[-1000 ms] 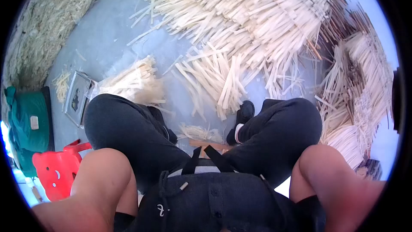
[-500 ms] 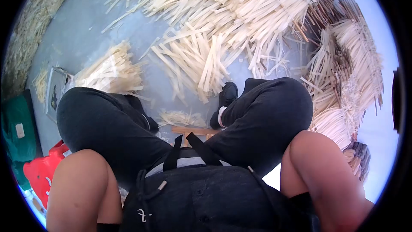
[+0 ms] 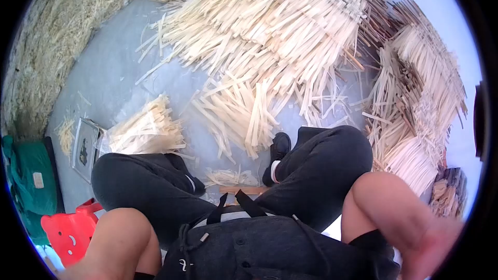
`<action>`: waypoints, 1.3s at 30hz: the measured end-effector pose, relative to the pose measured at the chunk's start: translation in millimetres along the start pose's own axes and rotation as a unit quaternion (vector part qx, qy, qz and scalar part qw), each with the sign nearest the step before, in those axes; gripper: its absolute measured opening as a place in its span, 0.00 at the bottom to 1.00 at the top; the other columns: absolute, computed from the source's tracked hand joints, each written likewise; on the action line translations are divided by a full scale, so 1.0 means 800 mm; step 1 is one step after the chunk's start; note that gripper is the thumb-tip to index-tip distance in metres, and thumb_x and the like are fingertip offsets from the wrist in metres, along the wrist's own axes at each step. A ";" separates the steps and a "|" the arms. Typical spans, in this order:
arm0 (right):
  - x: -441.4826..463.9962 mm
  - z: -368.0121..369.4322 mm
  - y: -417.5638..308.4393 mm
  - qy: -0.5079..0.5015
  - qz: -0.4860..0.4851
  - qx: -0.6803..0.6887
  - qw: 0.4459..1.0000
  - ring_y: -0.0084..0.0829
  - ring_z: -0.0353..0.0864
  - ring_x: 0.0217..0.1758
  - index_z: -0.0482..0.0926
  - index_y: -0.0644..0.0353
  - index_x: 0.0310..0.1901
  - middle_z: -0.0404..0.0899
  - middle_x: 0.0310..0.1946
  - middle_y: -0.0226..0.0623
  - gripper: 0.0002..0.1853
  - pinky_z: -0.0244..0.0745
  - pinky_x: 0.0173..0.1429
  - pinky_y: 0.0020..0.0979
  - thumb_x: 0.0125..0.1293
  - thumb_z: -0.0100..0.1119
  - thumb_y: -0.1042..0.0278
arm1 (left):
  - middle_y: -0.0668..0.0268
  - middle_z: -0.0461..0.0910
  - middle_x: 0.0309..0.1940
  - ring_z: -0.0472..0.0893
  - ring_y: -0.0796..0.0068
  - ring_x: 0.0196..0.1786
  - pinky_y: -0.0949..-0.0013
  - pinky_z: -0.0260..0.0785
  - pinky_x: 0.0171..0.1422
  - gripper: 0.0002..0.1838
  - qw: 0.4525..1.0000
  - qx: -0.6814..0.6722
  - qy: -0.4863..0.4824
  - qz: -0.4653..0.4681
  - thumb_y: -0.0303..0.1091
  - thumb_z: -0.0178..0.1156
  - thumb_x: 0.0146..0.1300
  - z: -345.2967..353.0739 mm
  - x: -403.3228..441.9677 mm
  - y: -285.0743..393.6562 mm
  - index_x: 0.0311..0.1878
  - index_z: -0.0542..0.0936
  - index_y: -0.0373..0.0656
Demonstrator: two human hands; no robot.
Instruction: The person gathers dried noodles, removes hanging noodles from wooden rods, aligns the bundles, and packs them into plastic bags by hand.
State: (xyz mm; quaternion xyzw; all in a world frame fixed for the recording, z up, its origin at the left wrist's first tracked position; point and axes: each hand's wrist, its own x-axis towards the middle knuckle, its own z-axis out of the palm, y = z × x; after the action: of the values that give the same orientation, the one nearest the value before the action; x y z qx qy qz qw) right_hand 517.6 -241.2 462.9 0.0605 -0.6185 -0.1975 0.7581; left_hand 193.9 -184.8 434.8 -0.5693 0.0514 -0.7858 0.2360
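Neither of my hands shows. My bent left arm (image 3: 122, 236) comes up at the lower left and runs out of the frame's bottom edge. On the right, my bent right arm (image 3: 386, 202) leads out toward the lower right edge, where it blurs. My dark-trousered legs are spread, knees apart. Between and beyond my feet lie pale flat strips (image 3: 244, 119), loosely fanned on the grey floor (image 3: 116, 67). A small heap of scraps (image 3: 231, 178) sits between my shoes, near a wooden bar (image 3: 243, 190). Nothing is seen in contact with either hand.
A large layered pile of pale strips (image 3: 270, 26) spreads ahead, with another stack (image 3: 420, 103) to the right. A strip bundle (image 3: 148, 127) lies beside a framed flat box (image 3: 85, 145). At left are a green bag (image 3: 33, 176), a red bear-faced plastic seat (image 3: 70, 233) and shaggy fibre (image 3: 44, 57).
The view has tilted up, so the piles, floor and my legs sit lower in the frame and more shaggy fibre shows. Both forearms have shifted outward toward the lower corners.
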 end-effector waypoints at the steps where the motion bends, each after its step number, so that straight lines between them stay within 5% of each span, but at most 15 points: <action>1: 0.001 -0.003 0.021 0.039 0.025 -0.089 0.995 0.38 0.64 0.65 0.75 0.54 0.58 0.72 0.56 0.41 0.19 0.53 0.72 0.48 0.67 0.50 0.61 | 0.72 0.81 0.46 0.79 0.78 0.50 0.71 0.70 0.61 0.15 0.988 -0.070 0.083 -0.113 0.42 0.62 0.64 0.006 0.000 -0.009 0.52 0.78 0.50; 2: -0.008 -0.007 0.048 -0.002 0.108 -0.048 0.993 0.35 0.65 0.64 0.76 0.55 0.56 0.74 0.54 0.40 0.17 0.53 0.72 0.49 0.67 0.50 0.62 | 0.72 0.81 0.46 0.79 0.78 0.50 0.71 0.70 0.61 0.15 0.988 -0.069 0.076 -0.118 0.42 0.62 0.64 0.011 -0.012 -0.016 0.52 0.78 0.50; 4: -0.045 -0.032 0.135 -0.038 0.192 -0.002 0.981 0.33 0.67 0.63 0.77 0.56 0.54 0.75 0.52 0.39 0.16 0.53 0.72 0.49 0.67 0.50 0.63 | 0.64 0.78 0.51 0.77 0.73 0.54 0.69 0.68 0.63 0.18 0.934 -0.119 0.068 -0.329 0.35 0.57 0.66 0.019 -0.082 -0.038 0.57 0.73 0.41; 5: -0.083 -0.062 0.191 -0.097 0.254 -0.196 0.942 0.30 0.73 0.57 0.79 0.60 0.53 0.78 0.49 0.37 0.15 0.61 0.66 0.39 0.69 0.50 0.65 | 0.60 0.76 0.54 0.76 0.71 0.56 0.68 0.68 0.63 0.19 0.889 -0.140 0.066 -0.430 0.31 0.54 0.66 0.022 -0.131 -0.049 0.60 0.71 0.37; 7: -0.165 -0.045 0.229 -0.285 0.350 -0.318 0.834 0.31 0.82 0.45 0.84 0.60 0.45 0.85 0.40 0.33 0.13 0.72 0.58 0.34 0.63 0.60 0.63 | 0.58 0.77 0.52 0.76 0.70 0.57 0.67 0.68 0.63 0.18 0.804 -0.065 0.086 -0.585 0.25 0.55 0.66 0.041 -0.247 -0.064 0.59 0.73 0.37; 8: -0.212 -0.022 0.238 -0.210 0.557 -0.178 0.784 0.30 0.82 0.43 0.84 0.61 0.44 0.86 0.38 0.33 0.13 0.73 0.57 0.35 0.64 0.60 0.62 | 0.62 0.79 0.50 0.76 0.74 0.56 0.69 0.66 0.63 0.14 0.722 0.032 -0.003 -0.691 0.30 0.56 0.68 0.045 -0.294 -0.065 0.56 0.77 0.40; 9: -0.265 -0.020 0.243 -0.225 0.664 -0.212 0.681 0.25 0.82 0.41 0.85 0.61 0.43 0.86 0.36 0.33 0.13 0.74 0.53 0.30 0.66 0.60 0.61 | 0.67 0.80 0.48 0.75 0.81 0.46 0.75 0.65 0.56 0.13 0.669 0.060 -0.032 -0.740 0.33 0.59 0.68 0.036 -0.355 -0.062 0.53 0.80 0.41; 12: -0.371 -0.028 0.248 -0.091 0.770 -0.149 0.613 0.22 0.81 0.40 0.85 0.60 0.43 0.85 0.36 0.32 0.13 0.74 0.52 0.26 0.67 0.61 0.60 | 0.73 0.80 0.42 0.73 0.84 0.39 0.79 0.63 0.45 0.13 0.517 0.119 -0.080 -0.844 0.35 0.60 0.66 -0.051 -0.558 -0.024 0.51 0.82 0.42; 14: -0.400 -0.012 0.240 -0.003 0.755 -0.108 0.647 0.21 0.81 0.41 0.85 0.60 0.41 0.85 0.35 0.33 0.12 0.73 0.53 0.25 0.67 0.61 0.60 | 0.71 0.81 0.40 0.75 0.81 0.42 0.76 0.65 0.49 0.15 0.314 0.193 -0.085 -0.926 0.36 0.60 0.65 -0.117 -0.660 0.020 0.52 0.81 0.41; 17: -0.305 0.017 0.261 -0.018 0.529 -0.014 0.849 0.26 0.81 0.44 0.79 0.68 0.49 0.82 0.43 0.37 0.14 0.74 0.53 0.26 0.73 0.48 0.68 | 0.69 0.81 0.40 0.76 0.78 0.45 0.73 0.66 0.52 0.16 0.265 0.258 -0.151 -0.917 0.34 0.59 0.63 -0.145 -0.677 0.066 0.52 0.82 0.42; 20: -0.228 0.024 0.231 -0.059 0.320 0.021 0.945 0.26 0.80 0.43 0.79 0.68 0.48 0.81 0.41 0.36 0.14 0.74 0.53 0.26 0.73 0.48 0.68 | 0.68 0.82 0.40 0.76 0.77 0.47 0.71 0.67 0.54 0.14 0.207 0.288 -0.178 -0.918 0.32 0.58 0.62 -0.177 -0.712 0.081 0.50 0.83 0.43; 27: -0.224 0.049 0.170 -0.147 0.178 -0.029 0.973 0.27 0.79 0.40 0.79 0.68 0.45 0.80 0.38 0.36 0.13 0.73 0.51 0.27 0.71 0.46 0.68 | 0.69 0.82 0.40 0.76 0.78 0.43 0.72 0.68 0.50 0.14 0.226 0.293 -0.116 -0.922 0.30 0.58 0.61 -0.155 -0.719 0.088 0.50 0.84 0.43; 30: -0.225 0.050 0.165 -0.140 0.163 -0.043 0.976 0.27 0.78 0.39 0.78 0.67 0.44 0.80 0.36 0.36 0.13 0.73 0.50 0.28 0.71 0.46 0.68 | 0.69 0.82 0.39 0.76 0.78 0.40 0.73 0.68 0.48 0.14 0.212 0.314 -0.175 -0.909 0.30 0.57 0.61 -0.182 -0.735 0.090 0.50 0.84 0.43; 37: -0.227 0.050 0.173 -0.132 0.141 -0.052 0.980 0.28 0.77 0.36 0.78 0.67 0.41 0.79 0.33 0.35 0.13 0.72 0.49 0.29 0.69 0.45 0.68 | 0.59 0.84 0.45 0.81 0.67 0.48 0.65 0.71 0.56 0.17 0.207 0.294 -0.157 -0.920 0.34 0.58 0.60 -0.169 -0.736 0.117 0.52 0.82 0.39; 39: -0.236 0.040 0.189 -0.088 0.152 -0.045 0.983 0.28 0.77 0.35 0.78 0.67 0.40 0.79 0.32 0.35 0.13 0.72 0.48 0.29 0.69 0.44 0.68 | 0.56 0.80 0.51 0.79 0.63 0.53 0.63 0.69 0.60 0.25 0.218 0.325 -0.235 -0.890 0.34 0.61 0.59 -0.177 -0.752 0.114 0.61 0.75 0.39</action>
State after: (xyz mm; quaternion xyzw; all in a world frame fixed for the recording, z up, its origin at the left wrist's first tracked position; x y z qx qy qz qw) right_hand 490.9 -27.7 348.7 -0.0862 -0.6752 -0.1120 0.7239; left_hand 236.3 -33.5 -169.7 -0.2773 -0.8064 -0.2643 -0.4505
